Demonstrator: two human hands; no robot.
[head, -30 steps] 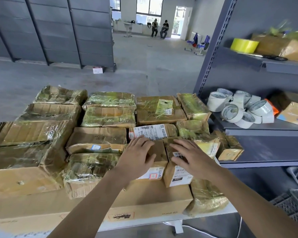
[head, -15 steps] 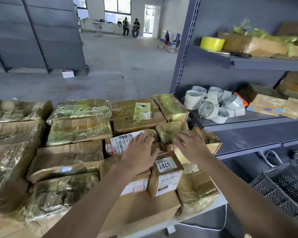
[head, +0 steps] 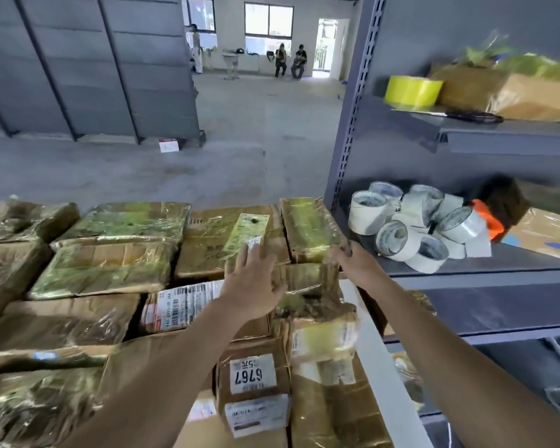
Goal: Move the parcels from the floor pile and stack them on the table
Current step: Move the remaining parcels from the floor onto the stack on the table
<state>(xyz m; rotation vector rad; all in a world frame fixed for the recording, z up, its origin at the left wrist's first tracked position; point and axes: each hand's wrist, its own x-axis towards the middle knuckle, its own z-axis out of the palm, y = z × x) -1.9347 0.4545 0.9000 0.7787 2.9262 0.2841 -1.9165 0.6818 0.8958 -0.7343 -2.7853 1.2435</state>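
Concrete floor (head: 240, 163) behind; counter (head: 369, 334) packed w/ taped parcels (head: 110, 270). Left grip (head: 253, 282) open, fingers spread, against small wrapped parcel (head: 307, 279) just right of it, prob. squaring it into the row. Right grip (head: 353, 258) at the parcel's other side; blurred, can't tell if curled.

This was a parcel warehouse or sorting depot. Taped, label-stuck cardboard parcels (head: 110, 270) crowded a white table (head: 379, 350), and grey slotted steel shelving (head: 346, 140) beside it held white rolls of packing tape (head: 401, 237) and a yellow roll (head: 413, 91). Beyond lay a bare concrete floor (head: 240, 140), tall grey storage racks (head: 78, 59) and plain windows (head: 268, 27).
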